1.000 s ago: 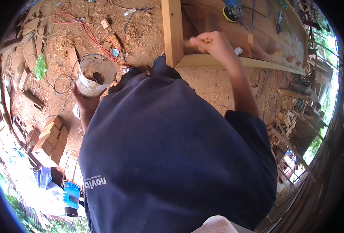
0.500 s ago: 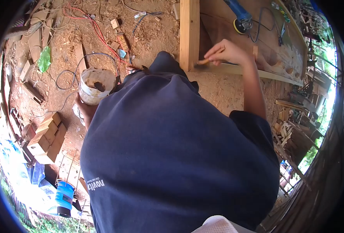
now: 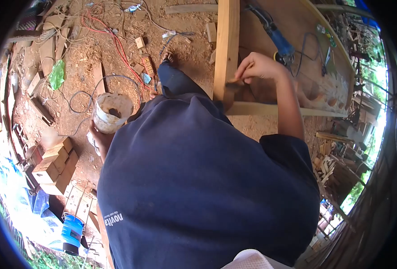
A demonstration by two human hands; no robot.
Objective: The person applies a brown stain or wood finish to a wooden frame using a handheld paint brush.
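Observation:
My left hand (image 3: 100, 140) is wrapped around the side of a whitish plastic tub (image 3: 107, 122) with brown residue inside. Its fingers are partly hidden behind the tub. In my right hand (image 3: 264, 67) is a small brush (image 3: 234, 84), pinched by its handle and slightly blurred. The bristles are at the pale wooden beam (image 3: 227, 45), near the corner where it meets another edge of a large wooden frame. Inside that frame lies a brown panel (image 3: 308, 87); a blue power tool (image 3: 279, 42) with a cord rests on it.
Red cables (image 3: 117, 42) and a dark cord (image 3: 79, 101) cross the sawdust-covered floor. Wooden blocks (image 3: 55, 163) are stacked at the left, above a blue cylindrical container (image 3: 72, 233). A green plastic bag (image 3: 56, 75) lies among scraps. My foot (image 3: 167, 57) stands near the cables.
My right hand and the brush have moved from the frame's lower edge up along the beam. The view has shifted, and my leg now reaches further forward. The tub stays in my left hand.

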